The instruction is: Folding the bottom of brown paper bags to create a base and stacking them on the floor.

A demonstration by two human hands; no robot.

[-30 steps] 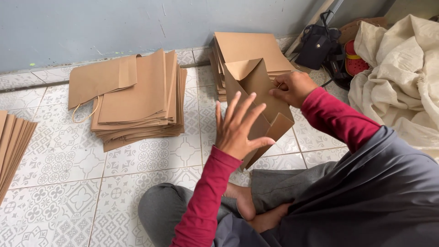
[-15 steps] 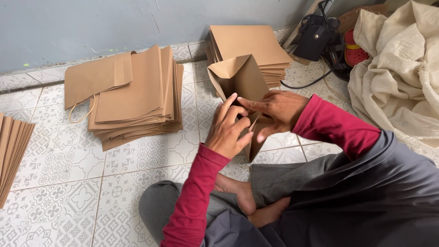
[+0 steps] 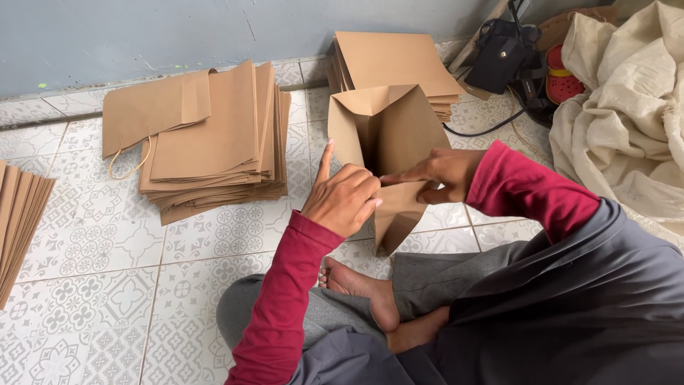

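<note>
Both hands, left hand (image 3: 344, 198) and right hand (image 3: 436, 173), pinch the bag (image 3: 388, 146) at twelve o'clock above the feet; light, stiff kraft paper seems best gripped along folded edges.

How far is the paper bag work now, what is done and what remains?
Done, apparently: a stack of flat bags, one with a handle. In hand: the left hand and right hand press an open brown bag. Possibly left: the pile behind and sheets at the left edge.
</note>
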